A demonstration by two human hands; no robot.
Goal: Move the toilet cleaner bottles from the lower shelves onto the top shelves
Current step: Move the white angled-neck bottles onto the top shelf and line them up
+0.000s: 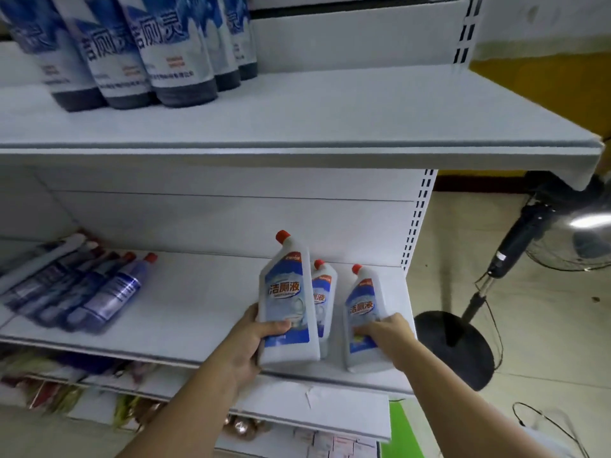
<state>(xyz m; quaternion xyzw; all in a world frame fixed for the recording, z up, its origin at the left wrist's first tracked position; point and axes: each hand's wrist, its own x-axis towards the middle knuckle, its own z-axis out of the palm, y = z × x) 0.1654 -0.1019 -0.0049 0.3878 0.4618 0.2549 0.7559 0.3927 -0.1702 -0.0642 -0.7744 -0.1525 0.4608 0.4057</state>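
L hand (256, 332) has fingers wrapped round a white cleaner bottle (287, 299) low on its body; R hand (385, 330) clamps another bottle (363, 320), both at right end of lower shelf (185, 312). Rigid plastic, prob. liquid-heavy, smooth; grip mid-body. Third bottle (322, 292) between, behind. Upper shelf (330, 120) lip overhangs; dark bottles (139, 54) crowd far left.

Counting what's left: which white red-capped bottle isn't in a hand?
The middle bottle, behind the left hand's bottle; the right hand holds the right bottle.
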